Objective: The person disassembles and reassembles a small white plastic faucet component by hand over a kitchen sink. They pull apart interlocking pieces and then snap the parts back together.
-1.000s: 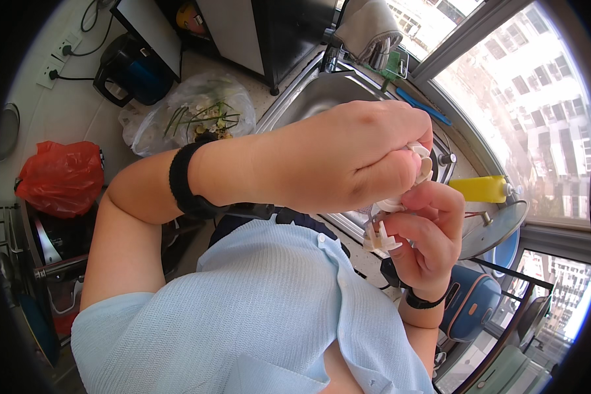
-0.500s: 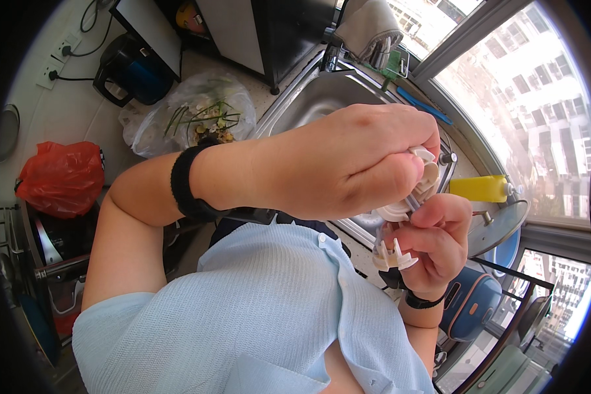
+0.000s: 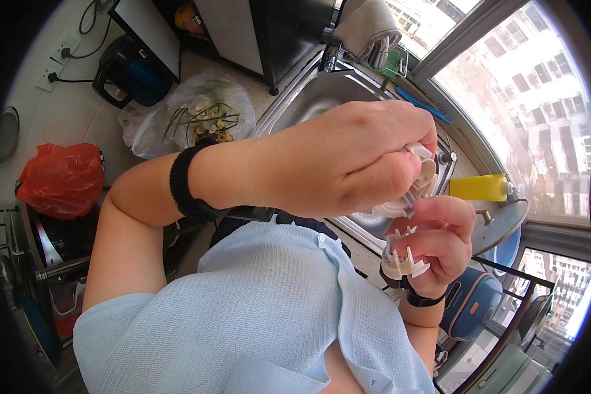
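My left hand [image 3: 368, 157] reaches across from the left, fingers closed round a cream-white plastic piece with rounded lobes [image 3: 428, 172]. Just below it, my right hand [image 3: 445, 235] is curled round a white plastic ring with upright prongs [image 3: 404, 266]. A narrow clear plastic part [image 3: 410, 201] shows between the two hands, close to my right thumb; whether it joins the two white pieces I cannot tell. My left fingers hide much of the lobed piece. Both hands are held in front of my chest, beside the sink.
Beyond my hands lies a steel sink [image 3: 328, 92] with a cloth [image 3: 368, 29] draped over its tap. A clear bag of vegetable scraps [image 3: 207, 121], a dark kettle [image 3: 138, 69] and a red bag [image 3: 62, 180] are leftward. Rightward are a yellow bottle [image 3: 479, 188] and a glass lid [image 3: 505, 226].
The pronged ring has turned in my right hand, showing more of its ring and prongs, and has shifted slightly right. My left hand has barely moved.
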{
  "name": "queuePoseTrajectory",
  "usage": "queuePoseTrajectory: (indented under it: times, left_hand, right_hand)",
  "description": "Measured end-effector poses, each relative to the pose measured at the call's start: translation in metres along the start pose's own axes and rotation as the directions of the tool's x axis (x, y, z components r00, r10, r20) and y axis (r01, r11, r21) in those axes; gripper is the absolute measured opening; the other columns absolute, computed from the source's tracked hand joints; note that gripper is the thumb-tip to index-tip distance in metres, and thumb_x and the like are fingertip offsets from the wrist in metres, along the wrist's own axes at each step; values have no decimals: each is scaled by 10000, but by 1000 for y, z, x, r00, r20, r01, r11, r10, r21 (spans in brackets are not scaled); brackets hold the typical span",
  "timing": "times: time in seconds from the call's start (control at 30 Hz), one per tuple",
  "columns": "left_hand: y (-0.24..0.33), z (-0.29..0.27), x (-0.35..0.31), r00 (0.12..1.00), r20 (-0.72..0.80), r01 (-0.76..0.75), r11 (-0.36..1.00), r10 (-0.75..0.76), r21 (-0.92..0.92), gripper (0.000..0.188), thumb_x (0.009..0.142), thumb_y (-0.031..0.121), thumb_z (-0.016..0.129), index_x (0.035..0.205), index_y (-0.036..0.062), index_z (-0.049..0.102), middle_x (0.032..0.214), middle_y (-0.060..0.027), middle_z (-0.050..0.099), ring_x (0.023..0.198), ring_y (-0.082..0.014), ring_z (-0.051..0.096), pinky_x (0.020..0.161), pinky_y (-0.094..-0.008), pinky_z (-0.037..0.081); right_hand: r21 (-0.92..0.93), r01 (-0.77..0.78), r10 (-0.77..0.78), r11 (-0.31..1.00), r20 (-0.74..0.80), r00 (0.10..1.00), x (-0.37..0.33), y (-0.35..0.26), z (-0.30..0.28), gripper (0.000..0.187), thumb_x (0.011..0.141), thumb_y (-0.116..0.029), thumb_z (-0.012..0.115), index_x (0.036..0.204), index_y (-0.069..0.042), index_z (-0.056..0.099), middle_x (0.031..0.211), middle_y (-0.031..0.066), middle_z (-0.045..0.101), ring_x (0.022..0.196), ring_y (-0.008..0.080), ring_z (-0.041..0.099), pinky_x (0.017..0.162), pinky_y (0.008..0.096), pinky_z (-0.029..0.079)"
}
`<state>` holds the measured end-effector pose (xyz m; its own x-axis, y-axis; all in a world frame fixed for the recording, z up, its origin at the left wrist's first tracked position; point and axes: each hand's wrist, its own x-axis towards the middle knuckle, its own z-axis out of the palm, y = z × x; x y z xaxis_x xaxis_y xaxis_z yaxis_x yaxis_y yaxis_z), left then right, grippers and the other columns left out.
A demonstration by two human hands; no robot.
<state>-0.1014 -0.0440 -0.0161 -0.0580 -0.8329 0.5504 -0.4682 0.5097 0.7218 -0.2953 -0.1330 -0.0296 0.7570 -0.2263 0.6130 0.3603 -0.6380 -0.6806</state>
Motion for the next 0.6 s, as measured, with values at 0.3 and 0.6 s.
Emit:
queuePoseTrajectory:
  times: [0.3, 0.6]
  left_hand:
    - [2, -2, 1, 1000, 22, 20, 1000, -20, 12, 330, 816, 197, 371, 1002, -33, 519, 874, -138, 556, 765, -226, 533, 679, -319, 431]
    - [3, 0, -1, 1000, 12, -6, 993, 5, 116, 279, 835, 161, 372, 956, -41, 522, 870, -144, 546, 747, -234, 520, 668, -337, 424]
  right_hand:
    - [52, -1, 1, 999, 10, 1000, -3, 4, -1, 38, 810, -90, 672, 774, -86, 686, 1096, 112, 556, 827, 164, 601, 714, 262, 497]
    - [430, -298, 367, 852, -86, 926, 7, 3, -8, 156, 737, -161, 757, 807, -42, 683, 941, 44, 459, 791, 122, 490, 698, 227, 386]
